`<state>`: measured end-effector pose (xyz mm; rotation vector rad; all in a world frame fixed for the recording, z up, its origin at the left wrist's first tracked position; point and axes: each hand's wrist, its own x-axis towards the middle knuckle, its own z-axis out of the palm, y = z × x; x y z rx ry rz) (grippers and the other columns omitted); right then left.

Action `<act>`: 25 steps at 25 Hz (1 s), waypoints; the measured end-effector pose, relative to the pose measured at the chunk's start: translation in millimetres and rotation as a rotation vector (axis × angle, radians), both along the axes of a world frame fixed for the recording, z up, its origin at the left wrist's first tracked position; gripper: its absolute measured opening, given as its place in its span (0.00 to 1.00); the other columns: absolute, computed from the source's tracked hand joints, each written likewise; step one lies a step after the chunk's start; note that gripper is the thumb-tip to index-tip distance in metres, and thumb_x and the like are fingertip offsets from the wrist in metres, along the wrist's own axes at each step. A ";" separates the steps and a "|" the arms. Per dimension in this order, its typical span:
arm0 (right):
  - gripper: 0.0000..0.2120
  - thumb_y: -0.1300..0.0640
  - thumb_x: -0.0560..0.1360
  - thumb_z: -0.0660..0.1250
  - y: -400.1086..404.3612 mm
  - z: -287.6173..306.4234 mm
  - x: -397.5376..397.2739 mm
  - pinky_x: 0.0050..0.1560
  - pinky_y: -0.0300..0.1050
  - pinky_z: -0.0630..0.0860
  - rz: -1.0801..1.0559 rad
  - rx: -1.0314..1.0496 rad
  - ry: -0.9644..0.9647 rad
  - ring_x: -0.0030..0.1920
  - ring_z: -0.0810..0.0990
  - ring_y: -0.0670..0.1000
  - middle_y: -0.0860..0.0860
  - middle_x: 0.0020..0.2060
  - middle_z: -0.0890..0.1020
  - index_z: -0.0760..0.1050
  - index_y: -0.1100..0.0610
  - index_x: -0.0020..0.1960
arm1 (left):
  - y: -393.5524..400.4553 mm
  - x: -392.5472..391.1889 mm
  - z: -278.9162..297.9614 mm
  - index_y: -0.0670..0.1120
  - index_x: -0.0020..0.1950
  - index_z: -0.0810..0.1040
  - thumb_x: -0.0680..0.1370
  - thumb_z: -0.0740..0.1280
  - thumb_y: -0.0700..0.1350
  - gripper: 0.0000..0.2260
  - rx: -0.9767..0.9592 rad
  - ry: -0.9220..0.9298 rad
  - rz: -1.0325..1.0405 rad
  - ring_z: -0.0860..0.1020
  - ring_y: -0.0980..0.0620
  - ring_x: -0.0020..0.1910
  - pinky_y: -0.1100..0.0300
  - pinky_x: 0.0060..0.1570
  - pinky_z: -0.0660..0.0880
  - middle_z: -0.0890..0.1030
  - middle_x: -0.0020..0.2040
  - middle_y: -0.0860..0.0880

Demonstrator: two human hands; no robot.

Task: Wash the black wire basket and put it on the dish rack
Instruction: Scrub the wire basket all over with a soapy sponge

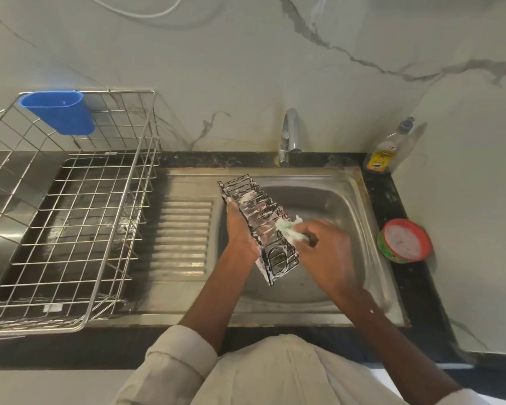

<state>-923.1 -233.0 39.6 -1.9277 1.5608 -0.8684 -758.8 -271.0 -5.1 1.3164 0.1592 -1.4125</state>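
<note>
While the black wire basket (259, 226) hangs over the sink (354, 197) bowl, its long axis runs from the far left, near the drainboard edge, down toward the person's body at the near right. The left hand (240, 232) grips its left long side, fingers curled under the frame and thumb along the edge, so the open face tilts to the right. The right hand (323, 247) lies just beside that face, its fingers closed around a soapy green scrub sponge (289, 229) that presses on the wires near the middle of the basket. White foam clings to the wires along most of the length.

Scrubbing looks well along, and rinsing is not yet done: the faucet (289, 135) beyond the basket shows no water running. The dish rack (70, 206) stands on the tabletop to the left, well apart from the basket, so the left hand is the nearer one to carry it there.
</note>
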 end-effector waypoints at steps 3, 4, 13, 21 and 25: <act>0.09 0.63 0.69 0.73 3.0 -7.0 -14.9 0.35 0.44 0.80 -0.049 0.215 -0.002 0.36 0.82 0.42 0.41 0.38 0.86 0.85 0.50 0.43 | -0.3 4.4 9.3 0.45 0.64 0.81 0.87 0.54 0.65 0.27 -0.001 -0.020 0.080 0.84 0.36 0.60 0.43 0.54 0.84 0.84 0.60 0.39; 0.09 0.62 0.69 0.73 2.0 -7.5 -17.2 0.35 0.44 0.81 -0.043 0.257 0.021 0.36 0.82 0.41 0.41 0.39 0.86 0.86 0.48 0.43 | -1.4 5.5 9.0 0.45 0.61 0.80 0.88 0.54 0.62 0.24 0.001 -0.004 0.115 0.83 0.37 0.61 0.42 0.53 0.84 0.83 0.59 0.40; 0.11 0.67 0.71 0.73 -25.0 43.2 18.1 0.34 0.28 0.75 0.061 0.045 -0.150 0.40 0.83 0.41 0.44 0.43 0.86 0.87 0.55 0.48 | -1.6 -2.7 12.7 0.47 0.72 0.78 0.86 0.55 0.67 0.29 0.012 -0.045 0.041 0.82 0.39 0.63 0.48 0.48 0.83 0.81 0.66 0.39; 0.11 0.68 0.71 0.75 2.8 -17.5 -19.0 0.42 0.30 0.77 -0.109 0.072 -0.235 0.45 0.83 0.41 0.42 0.43 0.85 0.84 0.52 0.45 | -1.3 1.9 13.1 0.45 0.70 0.78 0.87 0.54 0.64 0.27 -0.039 0.002 0.041 0.87 0.38 0.52 0.42 0.49 0.86 0.82 0.64 0.37; 0.15 0.69 0.71 0.72 -4.8 -28.3 -22.5 0.50 0.36 0.80 -0.086 0.281 -0.277 0.51 0.83 0.41 0.42 0.49 0.86 0.84 0.49 0.48 | -13.8 7.0 -2.2 0.45 0.75 0.76 0.83 0.61 0.66 0.30 -0.042 0.098 0.036 0.83 0.27 0.61 0.27 0.63 0.77 0.79 0.71 0.34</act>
